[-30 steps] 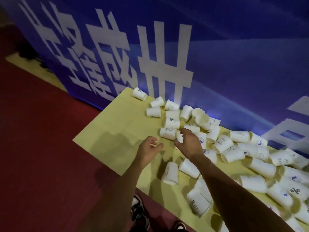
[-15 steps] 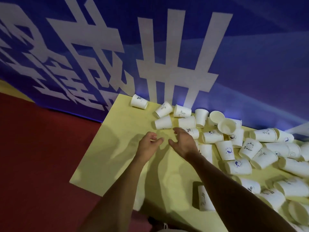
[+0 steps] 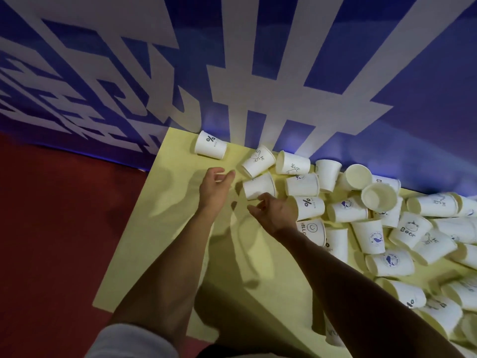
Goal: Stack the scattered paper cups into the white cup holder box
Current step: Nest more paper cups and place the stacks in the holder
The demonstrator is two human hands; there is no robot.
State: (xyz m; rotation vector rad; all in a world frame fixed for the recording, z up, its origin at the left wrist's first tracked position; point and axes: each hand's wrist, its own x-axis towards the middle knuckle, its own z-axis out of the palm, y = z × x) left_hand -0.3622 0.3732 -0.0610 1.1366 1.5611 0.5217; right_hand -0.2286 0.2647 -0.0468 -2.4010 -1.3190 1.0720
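Note:
Several white paper cups lie scattered on a yellow table [image 3: 165, 228], most on their sides, from the far left corner to the right edge. A plain cup [image 3: 259, 186] lies on its side between my hands. My left hand [image 3: 215, 188] hovers just left of it with loosely curled fingers and holds nothing. My right hand [image 3: 275, 211] sits just below that cup, fingers curled toward it, not gripping it. A cup with a % mark [image 3: 211, 148] lies alone at the far corner. No white holder box is in view.
A blue banner with large white characters [image 3: 258, 73] hangs right behind the table's far edge. Red floor [image 3: 51, 228] lies to the left beyond the table's edge. The cup pile thickens toward the right [image 3: 413, 241].
The view has moved closer and lower toward the table. Both hands have reached farther toward the plain cup at the left end of the pile.

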